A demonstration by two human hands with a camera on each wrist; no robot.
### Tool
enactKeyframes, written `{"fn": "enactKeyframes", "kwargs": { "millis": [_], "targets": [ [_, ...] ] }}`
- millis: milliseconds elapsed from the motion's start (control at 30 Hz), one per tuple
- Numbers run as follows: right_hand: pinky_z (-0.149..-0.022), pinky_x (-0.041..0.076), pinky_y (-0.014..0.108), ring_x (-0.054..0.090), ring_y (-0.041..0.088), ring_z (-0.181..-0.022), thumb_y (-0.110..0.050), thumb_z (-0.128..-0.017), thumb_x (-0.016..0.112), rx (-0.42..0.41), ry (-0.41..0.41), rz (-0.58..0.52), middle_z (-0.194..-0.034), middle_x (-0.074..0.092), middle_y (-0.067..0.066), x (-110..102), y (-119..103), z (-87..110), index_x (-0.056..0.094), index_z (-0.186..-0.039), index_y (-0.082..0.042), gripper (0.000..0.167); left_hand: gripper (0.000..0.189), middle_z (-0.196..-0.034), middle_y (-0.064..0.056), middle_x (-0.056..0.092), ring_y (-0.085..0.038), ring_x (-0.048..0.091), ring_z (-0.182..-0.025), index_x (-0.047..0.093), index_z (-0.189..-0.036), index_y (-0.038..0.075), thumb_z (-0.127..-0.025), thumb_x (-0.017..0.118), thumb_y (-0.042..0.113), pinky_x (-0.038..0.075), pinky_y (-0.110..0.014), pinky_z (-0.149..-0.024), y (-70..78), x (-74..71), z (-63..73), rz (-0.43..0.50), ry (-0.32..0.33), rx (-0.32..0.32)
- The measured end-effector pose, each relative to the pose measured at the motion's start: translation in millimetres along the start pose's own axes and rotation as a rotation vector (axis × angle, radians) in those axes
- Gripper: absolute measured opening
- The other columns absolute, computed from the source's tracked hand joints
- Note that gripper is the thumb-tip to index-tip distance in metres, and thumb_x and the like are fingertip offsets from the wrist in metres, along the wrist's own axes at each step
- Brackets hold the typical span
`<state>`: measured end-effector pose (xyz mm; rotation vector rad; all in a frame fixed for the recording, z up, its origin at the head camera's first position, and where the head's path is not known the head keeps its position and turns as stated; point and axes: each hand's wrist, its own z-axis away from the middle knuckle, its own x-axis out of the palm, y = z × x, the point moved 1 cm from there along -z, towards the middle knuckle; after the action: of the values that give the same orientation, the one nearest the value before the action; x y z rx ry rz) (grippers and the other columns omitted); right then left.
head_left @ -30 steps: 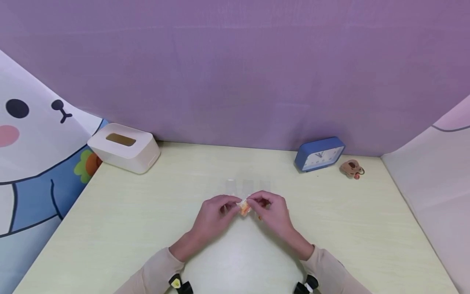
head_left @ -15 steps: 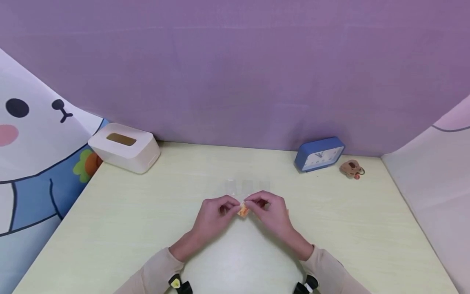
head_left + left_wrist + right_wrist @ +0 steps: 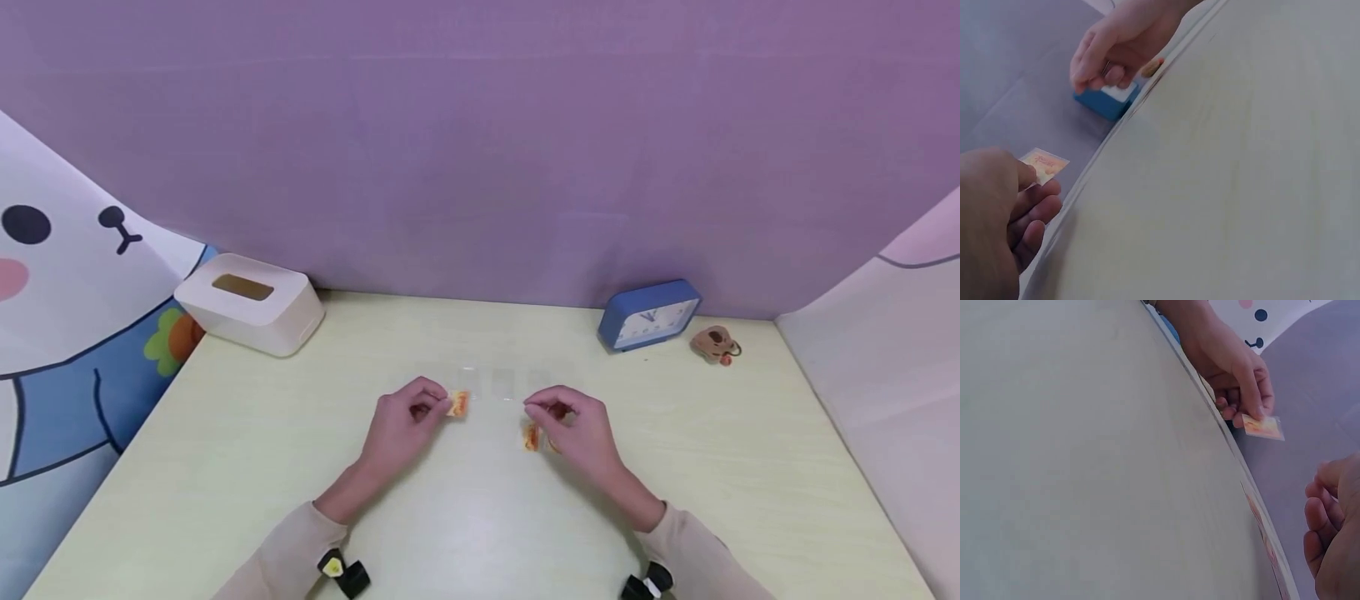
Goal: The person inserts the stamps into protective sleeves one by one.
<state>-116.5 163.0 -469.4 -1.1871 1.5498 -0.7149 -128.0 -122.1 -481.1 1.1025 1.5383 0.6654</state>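
Note:
Between thumb and index finger of my left hand (image 3: 405, 423) is a small flat clear sleeve with an orange picture in it (image 3: 459, 404). The left wrist view shows the same orange-printed sleeve (image 3: 1046, 165) jutting past the fingertips. My right hand (image 3: 577, 429) is to its right with curled fingers, thumb and index tips close together and nothing visible between them. Two more orange-printed pieces lie on the table by that hand, one (image 3: 532, 437) under the fingertips, the other (image 3: 554, 443) partly hidden by the hand. Ahead of both hands lie several clear squares (image 3: 503, 383).
A white tissue box (image 3: 255, 308) stands at the back left of the pale table (image 3: 480, 533). At the back right are a blue clock (image 3: 651, 317) and a small brown pouch-like trinket (image 3: 715, 344). A purple backdrop (image 3: 480, 150) rises behind the table.
The hands, together at one orange piece before, have moved apart. The left hand carried the orange sleeve to the left; the right hand let go and shifted right, uncovering the orange pieces below it.

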Motion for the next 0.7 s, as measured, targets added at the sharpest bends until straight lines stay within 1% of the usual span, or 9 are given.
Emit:
{"fn": "enactKeyframes", "kwargs": {
  "millis": [167, 233, 333, 400, 467, 533, 567, 633, 700],
  "targets": [
    [-0.074, 0.055, 0.022, 0.064, 0.011, -0.079, 0.001, -0.096, 0.085, -0.004, 0.009, 0.024, -0.092, 0.080, 0.000, -9, 3, 1.3, 0.085, -0.102, -0.009, 0.011, 0.006, -0.088, -0.002, 0.080, -0.014, 0.067, -0.076, 0.077, -0.099, 0.006, -0.099, 0.083, 0.005, 0.054, -0.023, -0.071, -10.3, -13.8, -5.8, -0.026, 0.075, -0.070],
    [-0.074, 0.054, 0.021, 0.063, 0.011, -0.078, 0.001, -0.096, 0.085, -0.006, 0.010, 0.032, -0.091, 0.079, 0.000, -11, 4, 1.8, 0.085, -0.102, -0.008, 0.011, 0.006, -0.092, -0.005, 0.079, -0.018, 0.069, -0.083, 0.077, -0.099, 0.004, -0.099, 0.083, 0.005, 0.056, -0.026, -0.077, -13.4, -17.0, -7.8, -0.054, 0.100, -0.093],
    [-0.072, 0.054, 0.021, 0.063, 0.011, -0.078, 0.003, -0.095, 0.085, -0.026, 0.004, 0.047, -0.089, 0.078, 0.000, -12, 6, 2.9, 0.085, -0.103, -0.007, 0.013, 0.005, -0.103, -0.009, 0.078, -0.024, 0.070, -0.100, 0.078, -0.099, 0.002, -0.098, 0.083, 0.003, 0.060, -0.036, -0.091, -15.9, -19.6, -9.9, -0.087, 0.129, -0.107],
    [-0.071, 0.054, 0.022, 0.062, 0.010, -0.077, 0.005, -0.094, 0.085, -0.045, -0.001, 0.065, -0.089, 0.077, -0.001, -12, 7, 4.1, 0.085, -0.103, -0.007, 0.016, 0.007, -0.111, -0.013, 0.077, -0.031, 0.068, -0.110, 0.078, -0.097, 0.003, -0.095, 0.085, 0.002, 0.057, -0.044, -0.103, -19.0, -18.9, -12.8, -0.124, 0.145, -0.096],
    [-0.070, 0.054, 0.022, 0.062, 0.010, -0.078, 0.007, -0.092, 0.086, -0.069, -0.010, 0.076, -0.088, 0.076, -0.001, -12, 9, 5.2, 0.084, -0.104, -0.007, 0.018, 0.009, -0.119, -0.017, 0.075, -0.039, 0.064, -0.119, 0.078, -0.094, 0.004, -0.093, 0.086, 0.002, 0.047, -0.054, -0.115, -21.6, -18.0, -15.6, -0.158, 0.159, -0.083],
    [-0.068, 0.054, 0.023, 0.062, 0.009, -0.077, 0.007, -0.091, 0.086, -0.095, -0.017, 0.088, -0.089, 0.075, -0.002, -12, 11, 6.0, 0.084, -0.105, -0.008, 0.020, 0.010, -0.124, -0.020, 0.073, -0.044, 0.059, -0.124, 0.078, -0.092, 0.005, -0.092, 0.088, 0.004, 0.038, -0.062, -0.118, -24.3, -16.1, -19.0, -0.198, 0.166, -0.083],
    [-0.067, 0.053, 0.023, 0.060, 0.009, -0.076, 0.007, -0.091, 0.087, -0.104, -0.021, 0.090, -0.087, 0.074, -0.002, -12, 12, 6.3, 0.084, -0.105, -0.008, 0.020, 0.011, -0.127, -0.021, 0.072, -0.047, 0.057, -0.125, 0.078, -0.091, 0.006, -0.091, 0.088, 0.006, 0.035, -0.065, -0.116, -24.4, -15.1, -20.6, -0.219, 0.172, -0.078],
    [-0.065, 0.051, 0.023, 0.058, 0.009, -0.074, 0.006, -0.091, 0.087, -0.128, -0.027, 0.096, -0.085, 0.071, -0.003, -13, 14, 6.1, 0.084, -0.104, -0.009, 0.020, 0.010, -0.131, -0.023, 0.070, -0.050, 0.054, -0.128, 0.078, -0.091, 0.006, -0.091, 0.087, 0.008, 0.032, -0.069, -0.114, -24.0, -13.8, -23.0, -0.247, 0.177, -0.078],
    [-0.063, 0.048, 0.022, 0.055, 0.009, -0.071, 0.006, -0.090, 0.088, -0.143, -0.031, 0.104, -0.081, 0.066, -0.005, -14, 16, 5.8, 0.084, -0.101, -0.010, 0.020, 0.010, -0.134, -0.024, 0.067, -0.051, 0.052, -0.130, 0.077, -0.092, 0.006, -0.091, 0.086, 0.010, 0.032, -0.070, -0.111, -23.4, -12.7, -25.5, -0.271, 0.181, -0.080]
  ]
}}
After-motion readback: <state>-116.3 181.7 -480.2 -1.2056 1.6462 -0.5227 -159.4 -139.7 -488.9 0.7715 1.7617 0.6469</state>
